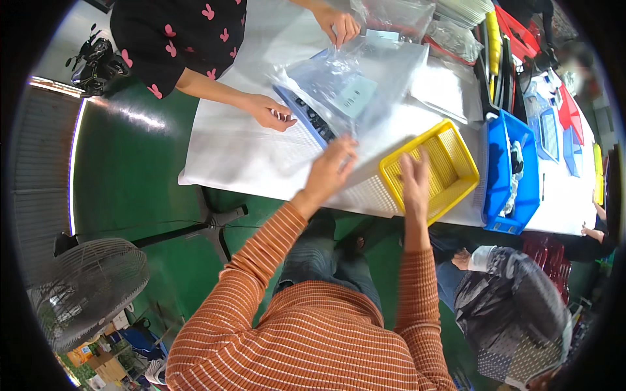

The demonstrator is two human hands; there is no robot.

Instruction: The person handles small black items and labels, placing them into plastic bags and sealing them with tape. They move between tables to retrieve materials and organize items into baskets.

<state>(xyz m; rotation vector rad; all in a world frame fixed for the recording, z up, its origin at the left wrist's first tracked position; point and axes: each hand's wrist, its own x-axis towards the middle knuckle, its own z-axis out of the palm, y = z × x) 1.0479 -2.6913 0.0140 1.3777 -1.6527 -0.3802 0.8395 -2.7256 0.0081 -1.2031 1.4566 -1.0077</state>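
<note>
A clear plastic bag [378, 78] with a pale label lies over a blue tray [298, 112] holding small dark pieces. My left hand [331, 168] is at the bag's near corner, fingers bent together on the film. To the right stands a yellow plastic basket [459, 163] with mesh walls and nothing visible inside. My right hand [416, 179] reaches over its near left side, fingers stretched out and somewhat blurred; no object shows in it. Across the table, a co-worker's hand [339, 26] pinches the bag's far part, while that person's other hand [272, 113] rests beside the tray.
The white-covered table [228, 150] runs off to the right. A blue crate [497, 169] with bagged items stands right of the basket, near stacked trays [464, 10]. Another person [508, 300] is close on my right. A floor fan [91, 287] stands at left.
</note>
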